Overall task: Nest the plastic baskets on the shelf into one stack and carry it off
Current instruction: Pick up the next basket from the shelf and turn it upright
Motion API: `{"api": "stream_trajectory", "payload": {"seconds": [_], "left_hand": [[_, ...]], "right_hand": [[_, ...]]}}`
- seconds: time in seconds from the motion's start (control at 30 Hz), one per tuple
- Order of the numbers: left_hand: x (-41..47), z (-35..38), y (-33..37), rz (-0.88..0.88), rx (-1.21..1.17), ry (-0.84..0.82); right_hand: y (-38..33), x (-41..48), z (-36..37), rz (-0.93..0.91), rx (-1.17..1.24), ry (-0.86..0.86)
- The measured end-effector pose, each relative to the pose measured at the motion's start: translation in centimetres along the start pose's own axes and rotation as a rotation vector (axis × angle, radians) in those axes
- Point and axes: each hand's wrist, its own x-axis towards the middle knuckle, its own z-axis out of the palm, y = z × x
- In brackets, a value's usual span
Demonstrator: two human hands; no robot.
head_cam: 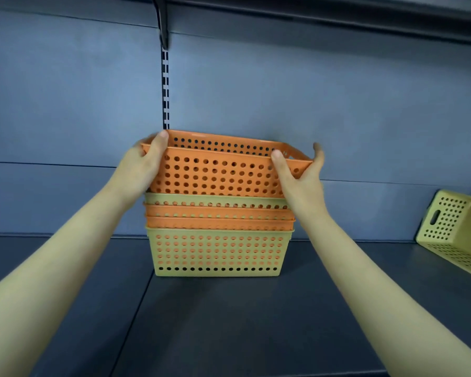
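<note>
An orange perforated basket (218,172) sits high in the mouth of a nested stack (218,248) of yellow and orange baskets standing on the dark shelf (229,322). My left hand (144,164) grips its left end, thumb over the rim. My right hand (299,175) grips its right end, thumb on the near rim and fingers round the far side. The top basket is tilted slightly, only its bottom inside the stack. A lone yellow basket (454,229) lies tipped on its side at the far right of the shelf.
The grey-blue back panel (337,104) rises behind the stack, with a slotted upright (165,88) and a bracket above. An upper shelf edge (337,12) runs overhead. A seam in the shelf runs forward from the stack's left side.
</note>
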Motion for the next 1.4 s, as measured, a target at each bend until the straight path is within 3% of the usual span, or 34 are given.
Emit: {"api": "stream_trajectory", "payload": {"seconds": [0.23, 0.5, 0.8, 1.0, 1.07, 1.17, 1.27, 1.4], "left_hand": [[0.6, 0.4, -3.2, -0.152, 0.023, 0.04], [-0.2, 0.4, -5.2, -0.072, -0.089, -0.049], [-0.3, 1.3, -6.4, -0.038, -0.16, 0.055], [-0.8, 0.1, -4.7, -0.061, 0.048, -0.026], [-0.9, -0.6, -4.0, 0.055, 0.348, 0.023], [-2.2, 0.3, -2.6, 0.385, 0.722, 0.136], [-3.7, 2.9, -0.6, 0.56, 0.752, 0.093], [-5.0, 8.7, 2.6, 0.641, 0.766, -0.046]], "right_hand": [[2.6, 0.6, -0.2, -0.013, -0.116, -0.088], [3.8, 1.6, -0.8, -0.023, -0.058, -0.204], [4.9, 0.8, 0.4, 0.036, 0.105, -0.118], [3.5, 0.4, -0.3, 0.058, 0.068, -0.201], [3.2, 0.2, -1.5, 0.017, -0.044, -0.262], [2.7, -0.9, -3.6, -0.127, -0.216, -0.28], [2.6, -1.9, -6.7, -0.201, -0.329, -0.195], [3.0, -2.1, -12.4, -0.257, -0.505, -0.094]]}}
